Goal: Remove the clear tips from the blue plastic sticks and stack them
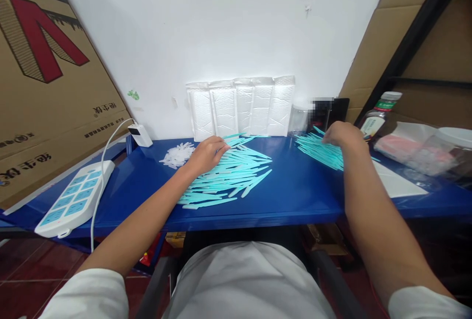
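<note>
A broad pile of slim turquoise plastic sticks [236,171] lies on the blue table [287,196] in front of me. At its back left edge, my left hand [210,154] is closed in a pinch, and a turquoise stick [235,136] juts out past its fingertips. My right hand [341,134] reaches down over a second, tighter pile of turquoise sticks [319,152] on the right. Its fingers are bent and slightly blurred, with the end of one stick [317,130] showing at the fingertips. Small translucent pieces [177,155] are heaped left of the big pile.
White padded packets [241,107] lean on the wall. At left are a power strip [75,198], a white plug-in charger [140,134] and a cardboard box [55,88]. A bottle [379,115], a pink-filled bag [413,147] and a clear jar [455,147] stand at right.
</note>
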{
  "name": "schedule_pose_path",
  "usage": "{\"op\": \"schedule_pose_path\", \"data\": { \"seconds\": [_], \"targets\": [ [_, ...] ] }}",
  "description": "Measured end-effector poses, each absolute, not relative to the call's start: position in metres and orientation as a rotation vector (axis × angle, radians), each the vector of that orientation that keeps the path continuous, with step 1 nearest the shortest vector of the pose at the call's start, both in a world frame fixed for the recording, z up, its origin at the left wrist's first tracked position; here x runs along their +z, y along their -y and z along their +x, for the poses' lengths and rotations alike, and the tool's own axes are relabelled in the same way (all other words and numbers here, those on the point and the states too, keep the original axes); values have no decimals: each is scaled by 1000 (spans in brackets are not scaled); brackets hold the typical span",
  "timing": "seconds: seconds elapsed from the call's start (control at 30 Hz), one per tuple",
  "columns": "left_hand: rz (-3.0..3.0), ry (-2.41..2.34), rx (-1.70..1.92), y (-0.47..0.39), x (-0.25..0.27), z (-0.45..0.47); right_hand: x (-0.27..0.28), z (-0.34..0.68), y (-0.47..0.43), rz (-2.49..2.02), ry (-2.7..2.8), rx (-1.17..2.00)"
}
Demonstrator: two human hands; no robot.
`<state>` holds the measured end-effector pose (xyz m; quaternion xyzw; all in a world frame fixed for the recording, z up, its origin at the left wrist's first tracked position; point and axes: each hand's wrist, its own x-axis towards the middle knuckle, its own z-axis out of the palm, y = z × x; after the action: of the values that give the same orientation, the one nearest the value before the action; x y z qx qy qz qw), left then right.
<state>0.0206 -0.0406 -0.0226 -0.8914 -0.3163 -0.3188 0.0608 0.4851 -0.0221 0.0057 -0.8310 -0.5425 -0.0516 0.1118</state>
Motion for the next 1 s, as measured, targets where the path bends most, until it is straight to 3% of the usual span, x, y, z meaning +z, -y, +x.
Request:
{"op": "schedule_pose_path", "data": {
  "seconds": [0.1, 0.3, 0.43, 0.57, 0.67, 1.0],
  "targets": [
    [-2703, 942, -978, 42, -21, 21, 10, 483, 25, -2550, 1566, 46],
    [-2706, 896, -1024, 45, -22, 26, 12, 481, 25, -2425, 1629, -70],
    [-2717, 760, -1084, 49, -27, 32, 14, 445, 29, -1787, 1879, -187],
    [-2766, 591, -1076, 55, -30, 41, 9, 377, 38, -1067, 2115, 128],
    [-2785, 522, -1057, 59, -30, 47, -2, 339, 42, -794, 2249, 164],
    [-2809, 575, -927, 62, -31, 45, -3, 356, 34, -898, 2229, 35]
  ]
}}
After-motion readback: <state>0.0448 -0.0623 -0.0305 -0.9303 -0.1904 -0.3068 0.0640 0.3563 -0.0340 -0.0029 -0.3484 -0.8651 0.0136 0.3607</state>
